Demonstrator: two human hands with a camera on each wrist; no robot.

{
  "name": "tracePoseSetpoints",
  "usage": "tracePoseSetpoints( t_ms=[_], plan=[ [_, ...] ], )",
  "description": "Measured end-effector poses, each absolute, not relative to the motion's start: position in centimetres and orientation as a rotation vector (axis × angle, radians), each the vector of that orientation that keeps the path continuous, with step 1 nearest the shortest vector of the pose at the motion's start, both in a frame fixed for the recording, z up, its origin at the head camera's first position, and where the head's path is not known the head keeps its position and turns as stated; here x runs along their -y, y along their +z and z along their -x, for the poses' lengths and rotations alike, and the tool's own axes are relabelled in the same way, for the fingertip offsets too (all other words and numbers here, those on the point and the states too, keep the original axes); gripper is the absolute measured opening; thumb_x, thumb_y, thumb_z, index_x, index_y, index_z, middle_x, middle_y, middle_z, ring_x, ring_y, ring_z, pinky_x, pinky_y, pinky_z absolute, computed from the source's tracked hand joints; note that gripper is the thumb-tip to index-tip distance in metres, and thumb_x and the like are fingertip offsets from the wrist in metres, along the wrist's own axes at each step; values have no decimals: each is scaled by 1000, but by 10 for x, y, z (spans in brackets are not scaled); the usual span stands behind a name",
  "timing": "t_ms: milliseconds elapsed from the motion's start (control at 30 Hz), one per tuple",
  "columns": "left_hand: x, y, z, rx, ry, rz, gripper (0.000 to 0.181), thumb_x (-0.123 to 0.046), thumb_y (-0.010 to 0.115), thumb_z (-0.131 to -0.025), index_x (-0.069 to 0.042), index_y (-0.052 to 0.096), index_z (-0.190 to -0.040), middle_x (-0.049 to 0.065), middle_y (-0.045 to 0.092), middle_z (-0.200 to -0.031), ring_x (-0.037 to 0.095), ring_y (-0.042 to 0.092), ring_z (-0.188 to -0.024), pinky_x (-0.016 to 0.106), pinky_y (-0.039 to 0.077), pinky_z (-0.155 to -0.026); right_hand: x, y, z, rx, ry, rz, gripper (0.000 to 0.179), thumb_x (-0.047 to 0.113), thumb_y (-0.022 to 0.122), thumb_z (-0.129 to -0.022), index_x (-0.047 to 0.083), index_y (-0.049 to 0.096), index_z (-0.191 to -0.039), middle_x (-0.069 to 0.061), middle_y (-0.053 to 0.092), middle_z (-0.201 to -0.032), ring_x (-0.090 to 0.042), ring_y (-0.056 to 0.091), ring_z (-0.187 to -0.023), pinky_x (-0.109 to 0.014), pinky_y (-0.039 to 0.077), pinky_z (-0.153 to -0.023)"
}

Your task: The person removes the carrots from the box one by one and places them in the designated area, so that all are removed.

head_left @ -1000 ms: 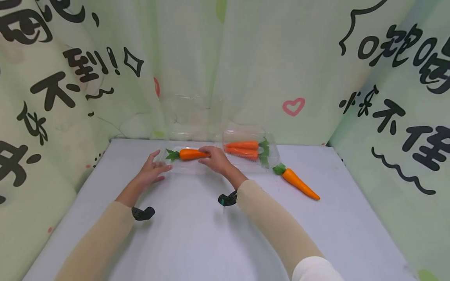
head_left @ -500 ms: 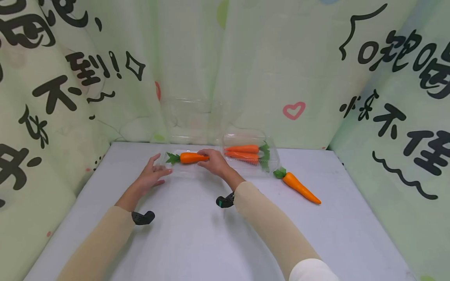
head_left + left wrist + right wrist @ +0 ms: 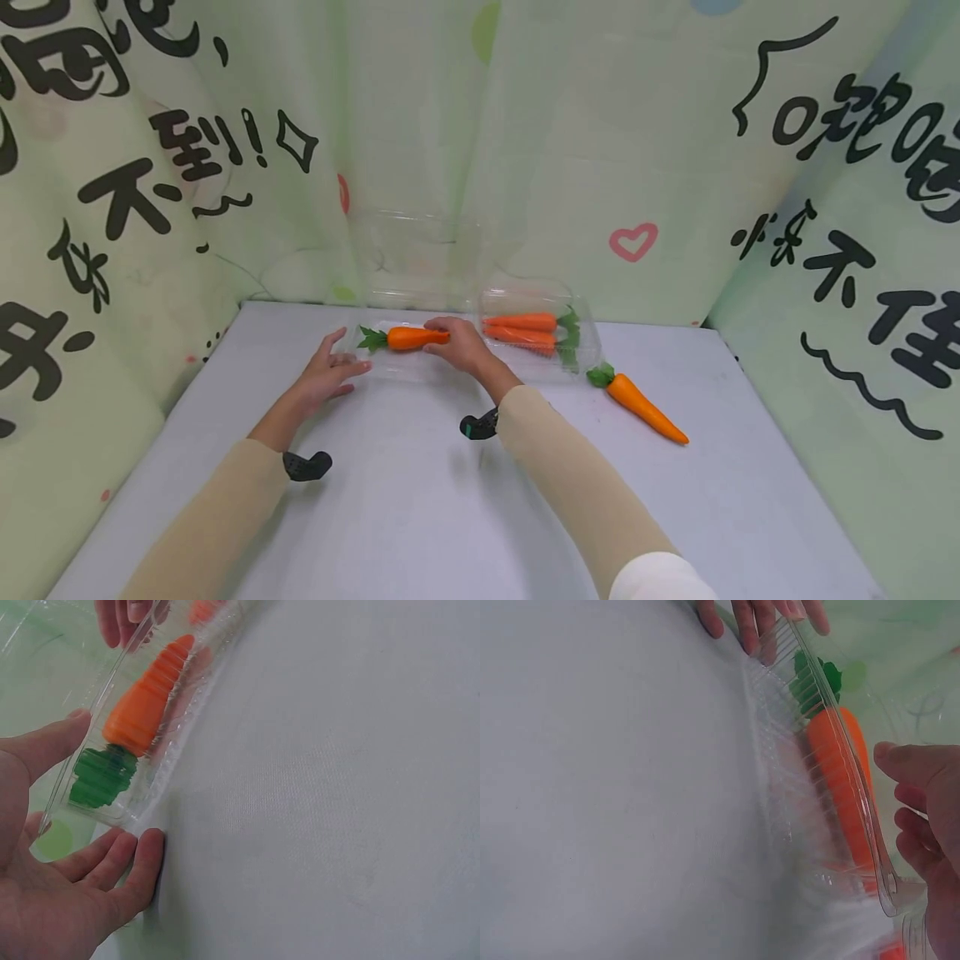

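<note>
An orange carrot [image 3: 408,337] with green leaves lies in a clear plastic clamshell box [image 3: 161,791], its leafy end to the left in the head view. My left hand [image 3: 327,372] is at the box's left end, fingers spread. In the left wrist view its thumb is at the rim and the other fingers are by the outer end wall. My right hand [image 3: 459,344] is over the carrot's thin tip. The right wrist view shows its thumb apart from the carrot and its other fingers loosely bent beside the box. The box's raised lid [image 3: 412,250] leans against the curtain.
A second clear box [image 3: 581,321] with two carrots [image 3: 521,321] stands right of the first, close to my right hand. One loose carrot [image 3: 645,408] lies on the white table [image 3: 405,500] at the right. A printed curtain [image 3: 562,150] hangs behind.
The head view has shifted slightly. My right wrist has moved a little to the left. The carrots and my left hand keep nearly the same places.
</note>
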State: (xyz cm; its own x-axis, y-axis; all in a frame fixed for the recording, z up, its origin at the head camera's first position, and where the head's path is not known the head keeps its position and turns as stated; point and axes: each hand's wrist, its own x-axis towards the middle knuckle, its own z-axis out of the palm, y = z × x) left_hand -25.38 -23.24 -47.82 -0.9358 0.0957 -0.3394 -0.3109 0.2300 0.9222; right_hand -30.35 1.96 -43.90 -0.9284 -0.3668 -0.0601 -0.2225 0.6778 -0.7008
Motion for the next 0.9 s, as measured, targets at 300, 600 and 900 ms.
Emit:
tracePoseSetpoints(
  t_ms=[300, 600, 900],
  plan=[
    [234, -478, 249, -2181, 1756, 229, 95, -28, 65, -93, -31, -7, -155, 23, 20, -158, 37, 38, -138, 51, 36, -113, -13, -441, 302, -2687, -1071, 496, 44, 19, 67, -91, 13, 58, -133, -4, 57, -137, -24, 50, -127, -41, 42, -111],
    [236, -482, 247, -2174, 1755, 235, 95, -29, 65, -93, -32, -7, -155, 23, 20, -158, 37, 38, -139, 50, 36, -114, -9, -445, 306, -2686, -1031, 493, 45, 18, 67, -91, 11, 56, -135, -6, 57, -136, -24, 51, -124, -40, 45, -109],
    [234, -477, 254, -2176, 1775, 249, 93, -28, 65, -92, -33, -3, -155, 21, 23, -158, 36, 37, -139, 50, 37, -113, -7, -441, 319, -2724, -972, 473, 43, 16, 65, -92, 9, 56, -135, -8, 57, -135, -25, 52, -121, -38, 46, -107]
  ],
)
